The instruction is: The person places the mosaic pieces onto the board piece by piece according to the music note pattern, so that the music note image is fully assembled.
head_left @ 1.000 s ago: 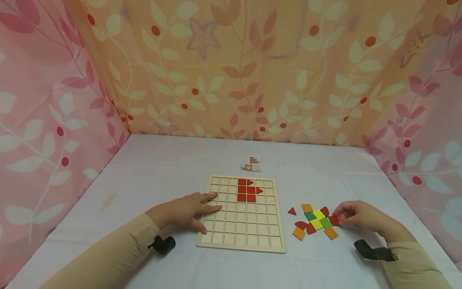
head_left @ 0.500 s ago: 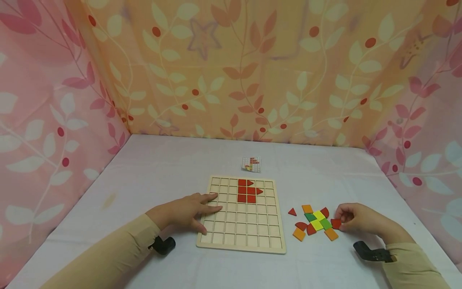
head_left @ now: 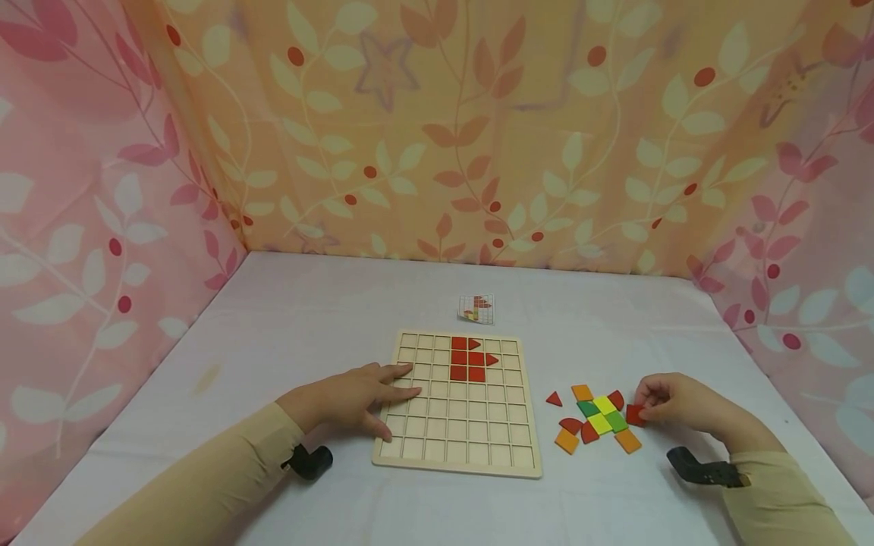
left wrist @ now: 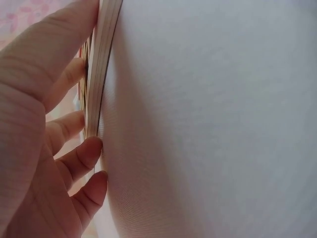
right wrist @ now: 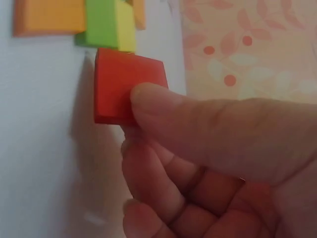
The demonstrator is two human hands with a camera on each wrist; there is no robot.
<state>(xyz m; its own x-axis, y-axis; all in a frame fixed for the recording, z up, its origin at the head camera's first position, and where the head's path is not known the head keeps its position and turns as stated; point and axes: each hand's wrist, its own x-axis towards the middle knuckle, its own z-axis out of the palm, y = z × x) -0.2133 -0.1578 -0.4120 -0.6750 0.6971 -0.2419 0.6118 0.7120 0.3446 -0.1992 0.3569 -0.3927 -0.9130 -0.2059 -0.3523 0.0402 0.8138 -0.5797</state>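
Note:
My left hand rests on the left edge of a pale wooden grid board, fingers spread over its rim. The left wrist view shows the thumb against the board's side. Several red squares and two red triangles lie in the upper cells. To the right of the board, my right hand pinches a red square tile between thumb and fingers. In the right wrist view the tile is tilted and off the cloth, beside the loose pieces.
Loose pieces lie right of the board: yellow squares, green pieces, orange squares, red rounded pieces and a red triangle. A small pattern card lies behind the board. Patterned curtains enclose the white-covered table.
My right hand drew the red square tile slightly right, apart from the green piece, then lifted it off the cloth. The left hand stayed in place on the board.

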